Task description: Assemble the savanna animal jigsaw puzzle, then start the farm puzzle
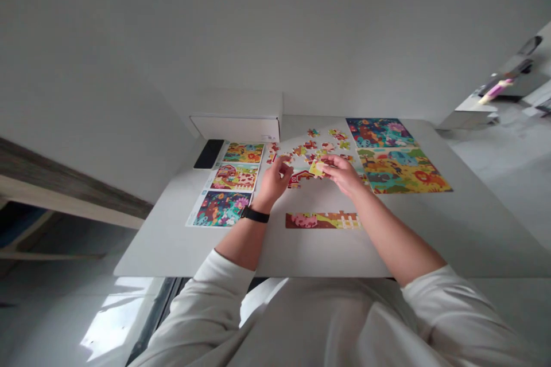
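My right hand (343, 174) pinches a yellow-green jigsaw puzzle piece (315, 168) above the table. Left of it, my left hand (276, 179) is closed, its fingers curled together beside the loose pieces; what they hold, if anything, I cannot make out. Several loose puzzle pieces (310, 145) lie beyond and between my hands. A joined section with a red barn (300, 178) lies between my hands, partly hidden. Nearer to me is a joined puzzle strip (318, 220) showing a pink pig and a fence; my right forearm covers its right end.
At left lie a picture sheet (232, 177) with three small scenes and a black phone (209, 153). A white box (236, 127) stands at the back against the wall. Two puzzle pictures, a dark one (381, 132) and a safari one (404, 171), lie on the right.
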